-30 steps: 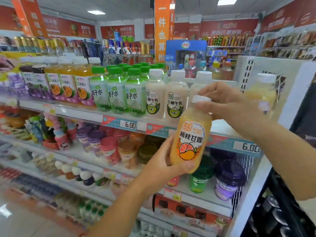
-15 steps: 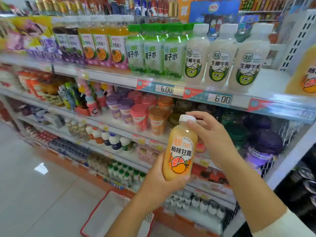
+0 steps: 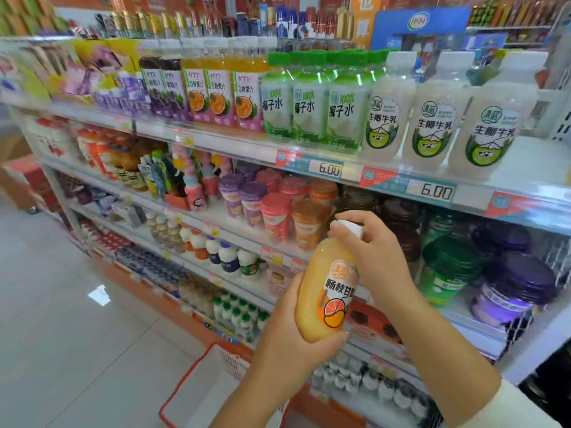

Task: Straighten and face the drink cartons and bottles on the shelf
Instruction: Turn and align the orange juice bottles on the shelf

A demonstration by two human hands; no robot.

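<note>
You hold the orange bottle (image 3: 327, 291) at the near right, in front of the shelves and off them. Your left hand (image 3: 287, 344) wraps round its bottom. Your right hand (image 3: 377, 257) curls over its white cap (image 3: 350, 225). Up on the top shelf (image 3: 537, 168), 3 white bottles (image 3: 432, 112) stand in a row, with 3 green-capped bottles (image 3: 309, 100) on their left. A red basket (image 3: 191, 387) sits on the floor below.

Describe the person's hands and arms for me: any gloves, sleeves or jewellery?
Both the left hand and the right hand are bare: no gloves, and no rings or watch show. The left forearm is uncovered as far as the picture reaches. On the right arm a cream-white fabric sleeve begins well above the wrist, at the lower right corner. No markings show on it.
</note>
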